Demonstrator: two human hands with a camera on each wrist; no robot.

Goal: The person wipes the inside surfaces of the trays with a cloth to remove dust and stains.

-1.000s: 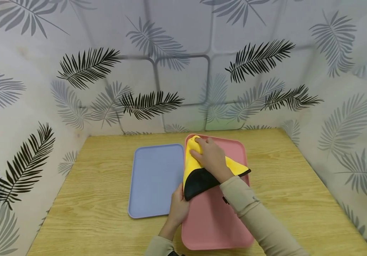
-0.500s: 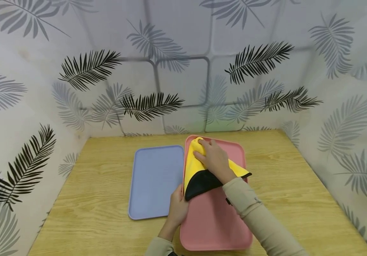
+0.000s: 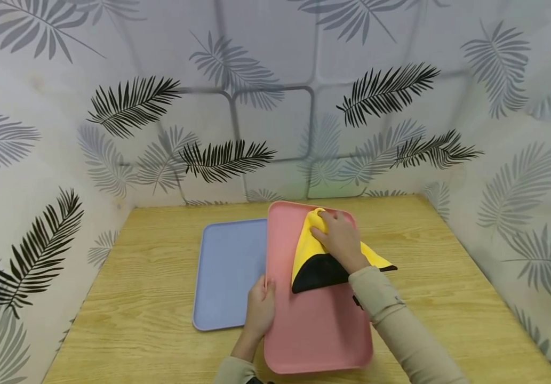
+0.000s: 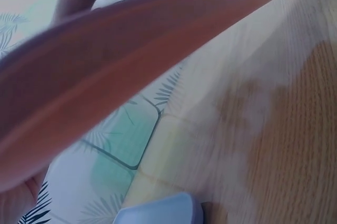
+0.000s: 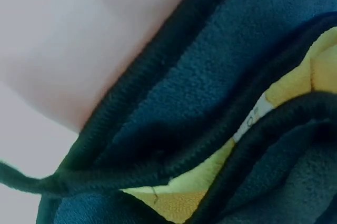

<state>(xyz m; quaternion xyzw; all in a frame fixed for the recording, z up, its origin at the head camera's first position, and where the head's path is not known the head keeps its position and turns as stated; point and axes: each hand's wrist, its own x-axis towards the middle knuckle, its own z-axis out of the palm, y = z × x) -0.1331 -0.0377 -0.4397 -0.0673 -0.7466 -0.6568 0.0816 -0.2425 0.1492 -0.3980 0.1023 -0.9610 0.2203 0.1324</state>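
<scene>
On the wood-look table (image 3: 150, 293), toward my R side, the pink tray (image 3: 313, 333) is up in my L hand (image 3: 260, 309), thumb by its L rim and fingers bent round that edge; the L wrist cam shows the tray lifted clear of the tabletop. Vs. ½ sec ago, tray + L hand have shifted a bit left, so the tray's edge now covers the R side of the blue tray (image 3: 229, 274), which hasn't moved & lies flat on the table. My R hand (image 3: 342, 240) has the yellow cloth (image 3: 308, 245) bunched under bent fingertips against the tray's upper part, thumb apart from the index; can't see the other fingertips. Biggest diff: cloth ran right along the tray's L rim before, now it's well in from there, w/ a bare pink strip between, and its R corner sticks out further past the tray's R edge. Dark side of the cloth is folded into view at the bottom, same as before. R wrist cam = close-up of dark fabric, black edging, bit of yellow, plus a small white label (image 5: 254, 118).
</scene>
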